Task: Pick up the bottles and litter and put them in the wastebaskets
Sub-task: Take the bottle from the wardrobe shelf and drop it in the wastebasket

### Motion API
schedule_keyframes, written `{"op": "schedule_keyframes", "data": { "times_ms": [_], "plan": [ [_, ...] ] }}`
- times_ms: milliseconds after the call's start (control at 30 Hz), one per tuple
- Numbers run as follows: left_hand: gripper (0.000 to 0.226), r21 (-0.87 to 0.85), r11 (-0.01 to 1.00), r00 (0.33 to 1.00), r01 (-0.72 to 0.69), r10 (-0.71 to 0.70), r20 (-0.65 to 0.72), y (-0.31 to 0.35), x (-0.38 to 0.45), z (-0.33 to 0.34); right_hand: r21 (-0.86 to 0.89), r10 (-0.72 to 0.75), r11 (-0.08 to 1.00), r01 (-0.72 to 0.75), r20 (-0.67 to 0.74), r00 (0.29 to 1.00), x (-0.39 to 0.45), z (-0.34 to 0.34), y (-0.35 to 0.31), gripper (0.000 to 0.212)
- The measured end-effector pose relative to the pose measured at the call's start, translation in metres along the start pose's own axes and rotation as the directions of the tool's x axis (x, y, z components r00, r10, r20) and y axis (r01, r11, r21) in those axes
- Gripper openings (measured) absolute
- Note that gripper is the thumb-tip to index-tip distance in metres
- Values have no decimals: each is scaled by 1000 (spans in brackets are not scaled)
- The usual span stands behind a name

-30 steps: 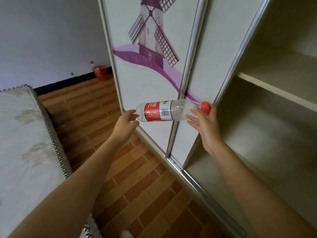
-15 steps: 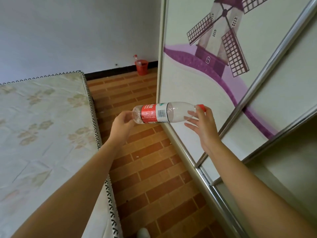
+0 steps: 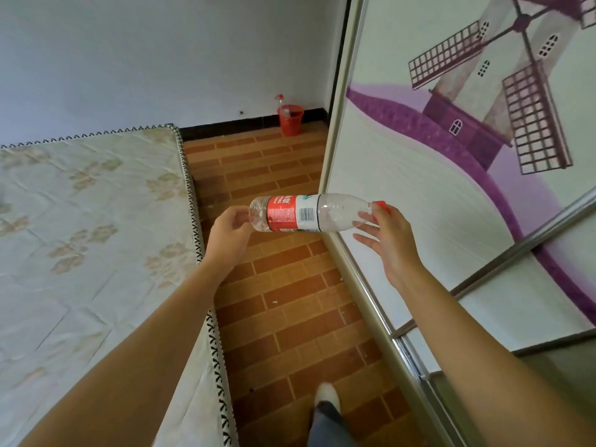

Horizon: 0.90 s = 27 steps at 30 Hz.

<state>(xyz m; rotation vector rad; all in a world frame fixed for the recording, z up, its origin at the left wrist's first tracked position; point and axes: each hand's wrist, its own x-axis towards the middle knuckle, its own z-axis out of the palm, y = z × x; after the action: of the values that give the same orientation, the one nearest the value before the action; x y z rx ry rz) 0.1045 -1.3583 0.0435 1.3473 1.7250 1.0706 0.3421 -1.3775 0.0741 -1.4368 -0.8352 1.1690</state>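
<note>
You hold an empty clear bottle (image 3: 309,213) lying sideways in the air between your two hands, above the brick-patterned floor (image 3: 283,304). Its base points left and its red cap (image 3: 382,206) points right; a red and white label wraps the middle. Your left hand (image 3: 230,232) grips the base end, its fingers curled around the bottom of the bottle. Your right hand (image 3: 388,240) pinches the neck just under the cap between thumb and forefinger, while its other fingers (image 3: 364,238) are spread loosely below the bottle and touch nothing.

Far ahead, against the wall at the end of the floor, stands a red wastebasket (image 3: 291,120) with another bottle (image 3: 281,104) sticking up out of it. It is well apart from the bottle you hold.

On the left lies a mattress (image 3: 87,204) with a pale floral cover and zigzag trim. On the right runs a sliding wardrobe door (image 3: 435,195) printed with a purple windmill. Near the bottom, one foot in a white shoe (image 3: 327,393) steps on the floor.
</note>
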Motion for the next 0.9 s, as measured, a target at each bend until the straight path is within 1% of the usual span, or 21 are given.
{"op": "schedule_keyframes", "data": {
  "times_ms": [200,400,533,633,767,900],
  "plan": [
    [30,29,999,1000,15,-14,-16,-3,76,6,-6,9,1000,-9,29,1000,84,36,-5,35],
    [29,5,999,998,54,-54,-32,7,185,23,16,3,1000,-5,77,997,192,73,-26,26],
    [31,-1,997,994,83,-83,-68,16,255,27,-6,-12,1000,13,116,993,261,102,-44,30],
    [30,-19,993,989,114,-115,-89,17,298,27,-14,14,1000,-12,142,990,307,127,-54,33],
    [31,-41,989,984,146,-149,-93,14,357,24,-25,24,999,-20,171,985,361,161,-65,33],
    [31,-41,990,984,137,-141,-111,9,425,21,-26,32,999,-28,193,981,416,200,-71,29]
  ]
}}
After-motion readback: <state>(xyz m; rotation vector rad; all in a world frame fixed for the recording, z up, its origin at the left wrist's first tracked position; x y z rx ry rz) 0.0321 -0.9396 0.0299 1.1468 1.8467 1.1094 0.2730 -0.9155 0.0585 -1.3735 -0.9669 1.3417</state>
